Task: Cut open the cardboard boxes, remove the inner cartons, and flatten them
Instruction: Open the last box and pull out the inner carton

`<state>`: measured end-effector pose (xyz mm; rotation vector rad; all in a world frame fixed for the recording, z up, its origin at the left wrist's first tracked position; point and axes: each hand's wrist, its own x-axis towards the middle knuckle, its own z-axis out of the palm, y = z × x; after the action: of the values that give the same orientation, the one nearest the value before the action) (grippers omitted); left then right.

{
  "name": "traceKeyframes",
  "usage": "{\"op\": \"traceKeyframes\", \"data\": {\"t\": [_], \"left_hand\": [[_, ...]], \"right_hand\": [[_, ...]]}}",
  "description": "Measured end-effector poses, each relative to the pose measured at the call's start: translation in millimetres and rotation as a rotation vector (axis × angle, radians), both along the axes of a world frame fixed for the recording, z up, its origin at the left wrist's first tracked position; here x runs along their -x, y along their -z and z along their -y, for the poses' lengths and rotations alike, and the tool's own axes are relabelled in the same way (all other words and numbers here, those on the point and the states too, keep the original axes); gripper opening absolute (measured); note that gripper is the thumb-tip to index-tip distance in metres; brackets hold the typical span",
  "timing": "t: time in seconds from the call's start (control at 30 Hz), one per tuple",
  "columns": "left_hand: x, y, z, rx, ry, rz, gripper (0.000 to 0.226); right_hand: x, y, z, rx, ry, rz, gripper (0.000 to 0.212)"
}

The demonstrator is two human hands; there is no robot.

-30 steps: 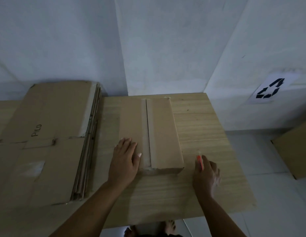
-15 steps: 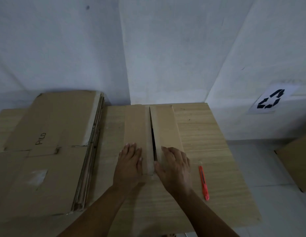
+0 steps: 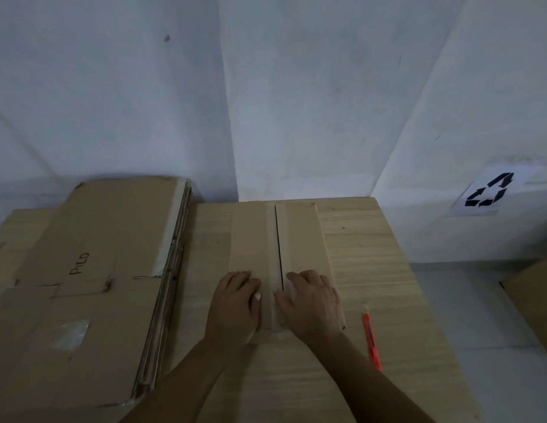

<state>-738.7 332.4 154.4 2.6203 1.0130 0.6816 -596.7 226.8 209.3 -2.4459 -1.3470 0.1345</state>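
While the box is lying mid-frame on the table with its top seam slit, I am pressing my left hand and right hand, fingers flat and gripping nothing, on its flaps, the knife lying just right.

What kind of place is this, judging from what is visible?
Probably a recycling or packing corner of a plain room: a recycling sign on the white wall, a stack of flattened cardboard on the wooden table, and a taped box slit open.
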Motion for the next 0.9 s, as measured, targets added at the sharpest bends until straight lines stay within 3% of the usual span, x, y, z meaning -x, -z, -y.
{"op": "traceKeyframes", "data": {"t": [0.13,0.33,0.43,0.63,0.83,0.9], "left_hand": [[-16,-15,-24,-0.003,-0.080,-0.011,0.037],[-47,-22,-44,-0.004,-0.133,-0.325,0.046],[-50,-14,-46,-0.039,-0.115,-0.323,0.045],[-50,-1,-47,-0.036,-0.051,-0.277,0.050],[-50,0,-50,0.030,-0.062,-0.331,0.052],[-49,2,-51,0.053,-0.052,-0.323,0.052]], "right_hand": [[-31,-3,-39,-0.025,0.026,-0.023,0.044],[-69,-6,-103,0.014,0.067,-0.039,0.040],[-79,-6,-128,0.019,0.064,-0.025,0.039],[-93,4,-173,0.274,0.105,-0.056,0.067],[-105,-15,-188,0.339,0.082,-0.190,0.045],[-114,-29,-185,0.226,0.062,-0.266,0.038]]}}
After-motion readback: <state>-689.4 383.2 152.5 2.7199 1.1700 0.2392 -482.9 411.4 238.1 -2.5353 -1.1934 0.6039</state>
